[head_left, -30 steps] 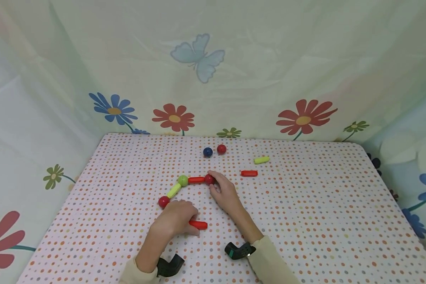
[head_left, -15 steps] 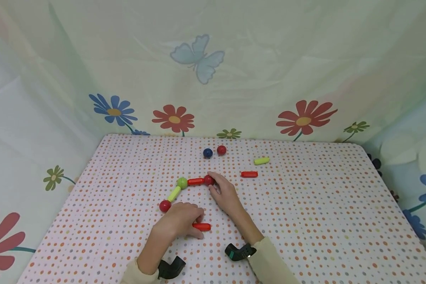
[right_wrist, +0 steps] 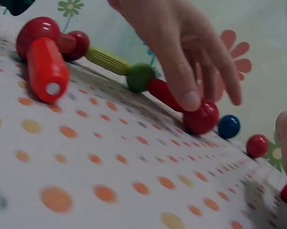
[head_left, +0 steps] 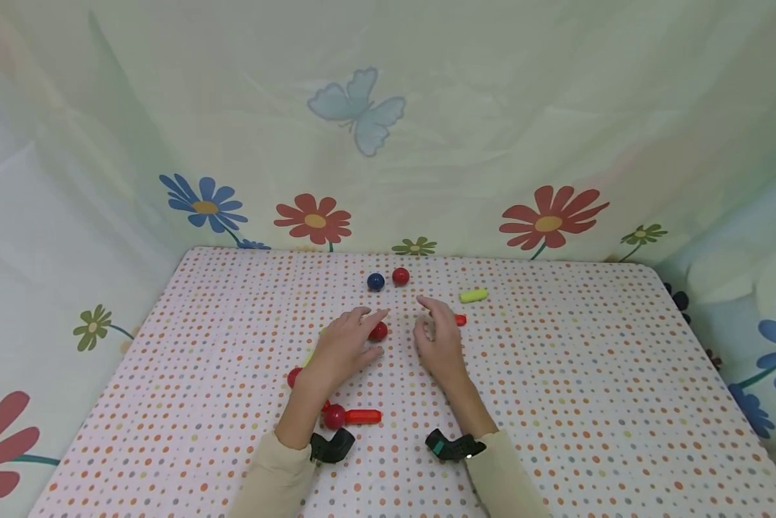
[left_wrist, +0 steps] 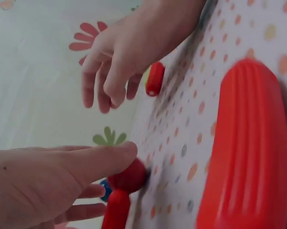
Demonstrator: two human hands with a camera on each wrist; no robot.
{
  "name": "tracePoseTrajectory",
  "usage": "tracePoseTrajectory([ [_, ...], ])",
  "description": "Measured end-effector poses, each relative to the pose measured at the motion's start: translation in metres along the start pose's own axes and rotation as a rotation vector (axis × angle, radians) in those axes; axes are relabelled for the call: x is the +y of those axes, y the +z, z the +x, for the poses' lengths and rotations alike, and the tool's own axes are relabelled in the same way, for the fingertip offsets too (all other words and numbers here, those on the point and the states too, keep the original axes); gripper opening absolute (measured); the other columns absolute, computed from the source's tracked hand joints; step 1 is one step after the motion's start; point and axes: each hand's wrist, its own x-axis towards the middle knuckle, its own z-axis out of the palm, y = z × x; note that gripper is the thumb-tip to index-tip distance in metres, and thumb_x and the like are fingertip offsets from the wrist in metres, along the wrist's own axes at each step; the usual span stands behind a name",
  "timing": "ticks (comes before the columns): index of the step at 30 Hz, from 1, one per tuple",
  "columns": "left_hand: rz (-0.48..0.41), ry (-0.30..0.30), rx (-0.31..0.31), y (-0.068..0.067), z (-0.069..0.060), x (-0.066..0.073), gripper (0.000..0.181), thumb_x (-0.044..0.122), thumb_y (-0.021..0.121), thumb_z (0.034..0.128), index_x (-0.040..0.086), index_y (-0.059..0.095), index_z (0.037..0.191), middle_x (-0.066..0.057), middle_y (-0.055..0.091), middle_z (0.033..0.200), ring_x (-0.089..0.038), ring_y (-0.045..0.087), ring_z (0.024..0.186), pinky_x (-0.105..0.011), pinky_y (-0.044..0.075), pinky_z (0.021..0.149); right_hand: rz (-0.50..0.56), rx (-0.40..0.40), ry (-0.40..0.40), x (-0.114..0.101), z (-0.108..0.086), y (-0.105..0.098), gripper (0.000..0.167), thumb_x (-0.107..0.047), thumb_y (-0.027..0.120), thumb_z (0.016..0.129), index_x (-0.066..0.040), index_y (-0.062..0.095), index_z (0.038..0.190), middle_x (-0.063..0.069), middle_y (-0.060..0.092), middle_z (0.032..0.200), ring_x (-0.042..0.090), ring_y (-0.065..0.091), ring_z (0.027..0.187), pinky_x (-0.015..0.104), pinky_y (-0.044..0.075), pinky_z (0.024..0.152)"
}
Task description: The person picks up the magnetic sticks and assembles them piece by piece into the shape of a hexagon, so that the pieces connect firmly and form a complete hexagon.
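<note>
A chain of sticks and balls lies on the table. In the head view its near end has a red stick joined to a red ball. My left forearm covers part of the chain; a green ball and a yellow-green stick show in the right wrist view. My left hand is at the far-end red ball, its fairly straight thumb and fingers around it, the thumb seemingly touching. My right hand hovers with loosely bent fingers, holding nothing, beside a loose red stick that it partly hides.
A blue ball and a loose red ball sit near the table's back edge. A loose yellow-green stick lies to their right. Printed fabric hangs behind the dotted tabletop.
My left hand has let go of the near red stick and moved up to the far-end ball. My right hand has left that ball and moved right. The near stick and its ball now lie uncovered.
</note>
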Motion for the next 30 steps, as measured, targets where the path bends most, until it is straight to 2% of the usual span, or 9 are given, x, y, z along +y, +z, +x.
tracePoseTrajectory([
  [2,-0.019,-0.027,-0.029,0.006,0.004,0.0,0.057,0.03,0.069,0.0899,0.021,0.048,0.142,-0.01,0.054,0.137,-0.028,0.054,0.125,-0.047,0.046,0.104,-0.028,0.02,0.009,0.01,0.001,-0.013,0.043,0.005,0.057,0.084,-0.004,0.057,0.127,0.013,0.06,0.127,0.028,0.053,0.121,0.043,0.044,0.103],
  [4,-0.025,-0.043,-0.031,0.012,0.007,-0.003,0.053,0.03,0.067,0.0917,0.02,0.05,0.141,-0.008,0.057,0.133,-0.027,0.055,0.122,-0.047,0.045,0.103,-0.056,0.036,0.054,0.018,0.001,-0.024,0.042,0.005,0.056,0.082,-0.004,0.058,0.124,0.014,0.06,0.125,0.03,0.051,0.121,0.045,0.041,0.104],
  [7,-0.018,-0.055,-0.008,0.022,0.009,-0.006,0.047,0.032,0.063,0.0937,0.021,0.052,0.138,-0.006,0.06,0.127,-0.025,0.055,0.118,-0.046,0.044,0.104,-0.075,0.046,0.161,0.026,0.001,-0.034,0.042,0.005,0.055,0.079,-0.005,0.061,0.12,0.014,0.059,0.125,0.032,0.05,0.121,0.047,0.038,0.103],
  [9,-0.014,-0.045,0.015,0.028,0.01,-0.008,0.045,0.033,0.062,0.0947,0.021,0.053,0.137,-0.005,0.06,0.127,-0.025,0.055,0.119,-0.045,0.043,0.105,-0.095,0.023,0.238,0.029,0.001,-0.036,0.041,0.003,0.055,0.078,-0.006,0.062,0.117,0.014,0.059,0.127,0.033,0.049,0.122,0.048,0.038,0.104],
  [11,-0.011,-0.035,0.037,0.032,0.01,-0.009,0.045,0.033,0.061,0.0952,0.02,0.052,0.137,-0.005,0.06,0.129,-0.025,0.055,0.119,-0.045,0.044,0.104,-0.111,-0.015,0.282,0.029,0.001,-0.037,0.04,0.001,0.055,0.078,-0.007,0.063,0.117,0.014,0.058,0.128,0.033,0.048,0.123,0.049,0.038,0.104],
  [17,-0.009,0.01,0.1,0.042,0.008,-0.011,0.045,0.032,0.061,0.0955,0.018,0.052,0.137,-0.004,0.061,0.129,-0.022,0.057,0.117,-0.04,0.047,0.101,-0.161,-0.106,0.249,0.028,0.001,-0.038,0.032,0.001,0.057,0.081,-0.006,0.067,0.111,0.015,0.061,0.123,0.034,0.051,0.116,0.05,0.042,0.099],
  [23,-0.021,0.086,0.168,0.046,0.007,-0.013,0.044,0.027,0.063,0.0944,0.014,0.053,0.136,-0.005,0.063,0.124,-0.02,0.059,0.113,-0.036,0.05,0.098,-0.155,-0.179,0.247,0.027,0.001,-0.039,0.027,-0.003,0.058,0.088,-0.006,0.066,0.114,0.013,0.063,0.121,0.031,0.054,0.115,0.048,0.044,0.097],
  [27,-0.037,0.101,0.194,0.047,0.007,-0.014,0.044,0.026,0.064,0.094,0.013,0.054,0.135,-0.005,0.063,0.123,-0.02,0.06,0.111,-0.037,0.05,0.096,-0.087,-0.186,0.198,0.022,0.0,-0.035,0.027,-0.003,0.06,0.088,-0.009,0.066,0.114,0.01,0.063,0.121,0.026,0.056,0.114,0.043,0.048,0.095],
  [30,-0.03,0.107,0.21,0.047,0.007,-0.015,0.044,0.026,0.064,0.0939,0.013,0.055,0.134,-0.005,0.064,0.123,-0.02,0.061,0.111,-0.037,0.05,0.097,0.004,-0.181,0.128,0.016,-0.003,-0.027,0.027,0.0,0.061,0.087,-0.009,0.067,0.112,0.009,0.065,0.118,0.022,0.06,0.106,0.033,0.052,0.086],
])
